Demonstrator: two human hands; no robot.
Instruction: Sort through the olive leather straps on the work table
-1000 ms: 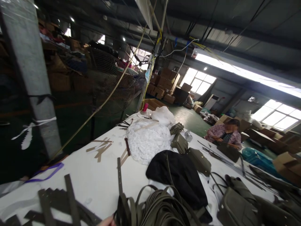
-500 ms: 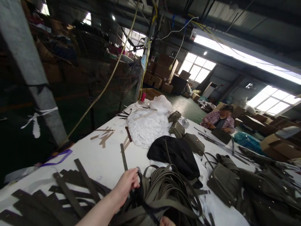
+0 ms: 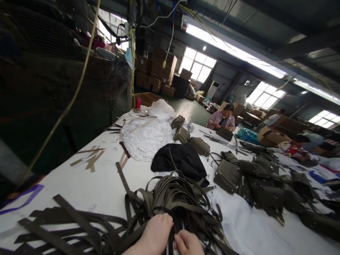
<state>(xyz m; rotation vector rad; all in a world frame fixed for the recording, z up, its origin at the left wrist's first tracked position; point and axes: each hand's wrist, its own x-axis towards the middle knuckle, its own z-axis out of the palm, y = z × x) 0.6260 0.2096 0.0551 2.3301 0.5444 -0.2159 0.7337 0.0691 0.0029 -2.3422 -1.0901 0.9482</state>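
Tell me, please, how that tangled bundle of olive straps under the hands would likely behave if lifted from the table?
The olive straps would probably flop and sag, since they already curl in loose loops. They look interlaced, so lifting a few would likely drag others along. The left hand and right hand rest on the bundle's near end; the flat strips seem light for their length.

Matt olive straps point(image 3: 180, 198), leather-like, pile up at bottom centre. Smooth white cloth covers the table point(image 3: 92, 184). Crinkly white netting point(image 3: 145, 138) sits mid-frame.
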